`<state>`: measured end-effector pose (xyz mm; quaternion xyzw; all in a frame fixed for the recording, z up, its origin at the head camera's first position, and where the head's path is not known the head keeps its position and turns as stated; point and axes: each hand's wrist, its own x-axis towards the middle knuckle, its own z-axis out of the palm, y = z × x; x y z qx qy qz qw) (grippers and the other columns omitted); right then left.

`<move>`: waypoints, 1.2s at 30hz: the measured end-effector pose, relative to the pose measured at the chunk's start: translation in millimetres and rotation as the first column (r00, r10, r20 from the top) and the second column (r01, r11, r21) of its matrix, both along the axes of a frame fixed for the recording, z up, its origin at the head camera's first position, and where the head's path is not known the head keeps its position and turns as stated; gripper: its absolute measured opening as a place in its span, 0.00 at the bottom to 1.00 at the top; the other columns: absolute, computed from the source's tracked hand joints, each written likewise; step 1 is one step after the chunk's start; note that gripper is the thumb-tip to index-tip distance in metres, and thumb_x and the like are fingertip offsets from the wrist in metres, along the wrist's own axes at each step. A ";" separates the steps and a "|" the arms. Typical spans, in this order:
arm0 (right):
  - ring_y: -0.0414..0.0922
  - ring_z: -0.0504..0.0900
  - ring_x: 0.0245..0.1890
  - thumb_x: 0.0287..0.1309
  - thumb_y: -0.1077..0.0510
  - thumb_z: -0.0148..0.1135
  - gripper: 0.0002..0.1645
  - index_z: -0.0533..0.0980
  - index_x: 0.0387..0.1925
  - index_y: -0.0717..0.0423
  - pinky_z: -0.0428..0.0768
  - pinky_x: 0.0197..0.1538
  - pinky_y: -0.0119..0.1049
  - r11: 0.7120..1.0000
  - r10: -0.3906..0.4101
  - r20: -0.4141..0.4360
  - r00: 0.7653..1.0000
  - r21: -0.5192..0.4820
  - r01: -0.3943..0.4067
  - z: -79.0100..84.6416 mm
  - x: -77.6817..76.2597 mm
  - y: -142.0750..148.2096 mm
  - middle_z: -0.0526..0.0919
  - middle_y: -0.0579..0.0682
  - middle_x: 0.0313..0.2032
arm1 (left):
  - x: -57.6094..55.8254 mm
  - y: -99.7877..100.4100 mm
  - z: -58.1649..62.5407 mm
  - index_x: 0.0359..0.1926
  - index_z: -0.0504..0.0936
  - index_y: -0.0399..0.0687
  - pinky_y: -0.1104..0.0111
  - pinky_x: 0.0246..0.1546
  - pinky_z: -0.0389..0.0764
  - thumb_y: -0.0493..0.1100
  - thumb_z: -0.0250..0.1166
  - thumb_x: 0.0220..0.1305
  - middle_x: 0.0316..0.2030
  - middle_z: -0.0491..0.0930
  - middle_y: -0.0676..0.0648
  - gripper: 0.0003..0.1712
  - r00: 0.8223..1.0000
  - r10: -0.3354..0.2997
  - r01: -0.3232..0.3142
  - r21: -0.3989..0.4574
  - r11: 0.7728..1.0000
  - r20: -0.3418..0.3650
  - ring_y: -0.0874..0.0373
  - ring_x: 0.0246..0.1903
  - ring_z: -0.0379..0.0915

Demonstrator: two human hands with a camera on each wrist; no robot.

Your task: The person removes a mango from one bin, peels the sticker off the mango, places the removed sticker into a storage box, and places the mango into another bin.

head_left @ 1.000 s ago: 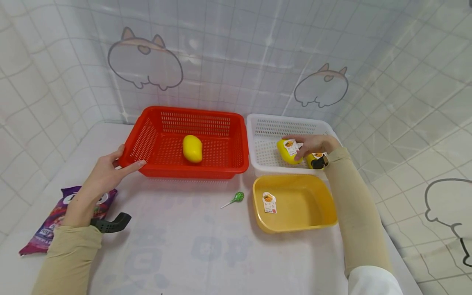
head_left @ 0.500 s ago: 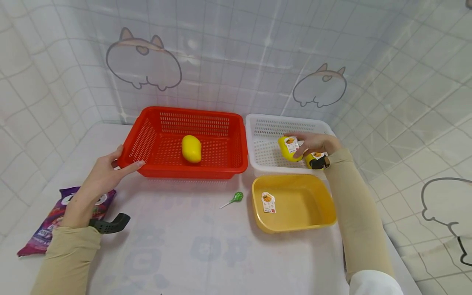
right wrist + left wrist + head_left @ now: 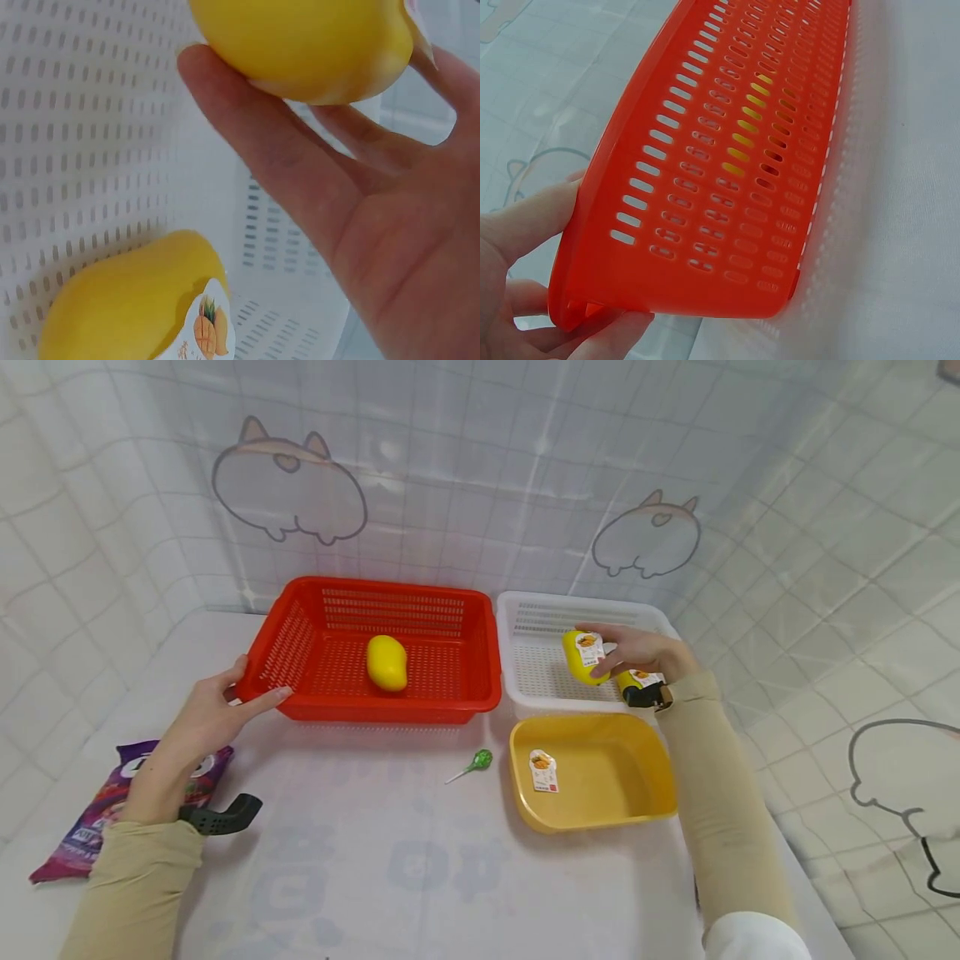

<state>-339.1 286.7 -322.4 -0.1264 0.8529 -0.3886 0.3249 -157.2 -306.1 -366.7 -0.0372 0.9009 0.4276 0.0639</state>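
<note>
My left hand (image 3: pixel 213 710) grips the left end of a red perforated basket (image 3: pixel 390 710), its thumb along the front rim. In the left wrist view the fingers wrap round the basket's rim. One yellow mango (image 3: pixel 387 663) lies inside that basket. Over the white basket (image 3: pixel 555 702), my right hand (image 3: pixel 637 647) holds a labelled mango (image 3: pixel 576 665) between thumb and fingers. The right wrist view shows this mango (image 3: pixel 300 45) raised above the basket's bottom. A second labelled mango (image 3: pixel 127 300) lies in the white basket, partly hidden by my wrist in the head view.
A yellow plastic basin (image 3: pixel 600 820) stands in front of the white basket, with a mango-picture label (image 3: pixel 543 771) on its inside. A green lollipop (image 3: pixel 481 760) lies to its left. Under my left forearm is a purple snack bag (image 3: pixel 93 835). A patterned curtain (image 3: pixel 465 510) closes the back.
My right hand has raised the held mango slightly, up and away from the white basket's front wall. The left hand keeps its hold on the red basket. The head view has shifted a little.
</note>
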 end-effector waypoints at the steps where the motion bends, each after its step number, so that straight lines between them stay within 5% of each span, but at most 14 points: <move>1: 0.57 0.64 0.67 0.55 0.61 0.73 0.60 0.47 0.80 0.38 0.77 0.63 0.54 1.000 -0.003 -0.001 1.000 -0.004 0.003 0.4 1.0 -0.6 0.34 0.57 0.79 | 0.5 -0.4 0.0 0.77 0.29 0.45 0.47 0.52 0.75 0.69 0.56 0.67 0.74 0.50 0.25 0.60 1.000 0.001 -0.001 -0.003 1.000 0.002 0.29 0.67 0.53; 5: 0.60 0.53 0.75 0.56 0.61 0.73 0.59 0.48 0.79 0.36 0.72 0.66 0.57 1.000 -0.025 -0.004 1.000 -0.015 0.025 1.4 4.9 -2.4 0.34 0.58 0.79 | 0.6 -2.3 -0.7 0.77 0.28 0.44 0.55 0.49 0.75 0.70 0.56 0.67 0.73 0.51 0.24 0.61 1.000 0.001 -0.001 -0.018 1.000 0.010 0.30 0.67 0.54; 11: 0.61 0.56 0.73 0.57 0.63 0.71 0.58 0.48 0.79 0.36 0.74 0.65 0.56 0.997 -0.062 -0.013 0.998 -0.050 0.061 6.9 10.9 -4.4 0.35 0.60 0.79 | -0.2 -2.5 -0.9 0.77 0.29 0.44 0.69 0.42 0.73 0.69 0.57 0.67 0.73 0.51 0.24 0.60 1.000 -0.004 0.004 -0.022 1.000 0.011 0.30 0.66 0.55; 19: 0.61 0.59 0.71 0.57 0.63 0.72 0.58 0.50 0.79 0.36 0.78 0.62 0.52 0.991 -0.115 -0.058 0.992 -0.081 0.110 15.1 21.0 -8.5 0.39 0.58 0.79 | 0.1 -1.2 2.6 0.77 0.29 0.44 0.53 0.49 0.76 0.70 0.56 0.67 0.74 0.48 0.25 0.61 1.000 -0.001 0.001 -0.013 1.000 0.011 0.29 0.67 0.53; 25: 0.61 0.70 0.64 0.57 0.63 0.72 0.57 0.51 0.79 0.38 0.83 0.56 0.46 0.983 -0.155 -0.089 0.984 -0.115 0.144 19.5 31.8 -13.7 0.41 0.58 0.79 | -1.7 -1.7 3.0 0.77 0.29 0.43 0.66 0.44 0.71 0.69 0.57 0.67 0.74 0.50 0.25 0.61 1.000 -0.007 0.007 -0.009 1.000 0.010 0.31 0.67 0.54; 30: 0.61 0.70 0.64 0.56 0.60 0.74 0.58 0.50 0.79 0.36 0.83 0.56 0.45 0.980 -0.163 -0.141 0.976 -0.140 0.143 23.4 43.5 -19.5 0.45 0.57 0.79 | -2.6 -1.9 2.5 0.77 0.29 0.43 0.61 0.47 0.71 0.68 0.56 0.68 0.75 0.47 0.26 0.60 1.000 -0.014 0.014 -0.003 1.000 0.006 0.30 0.68 0.52; 36: 0.60 0.66 0.67 0.55 0.60 0.74 0.57 0.52 0.78 0.34 0.85 0.53 0.40 0.975 -0.179 -0.178 0.968 -0.165 0.150 26.8 55.0 -26.3 0.48 0.55 0.78 | -2.0 -1.5 3.1 0.77 0.30 0.42 0.71 0.41 0.71 0.67 0.57 0.68 0.74 0.50 0.25 0.59 1.000 -0.014 0.014 -0.011 1.000 -0.003 0.31 0.66 0.54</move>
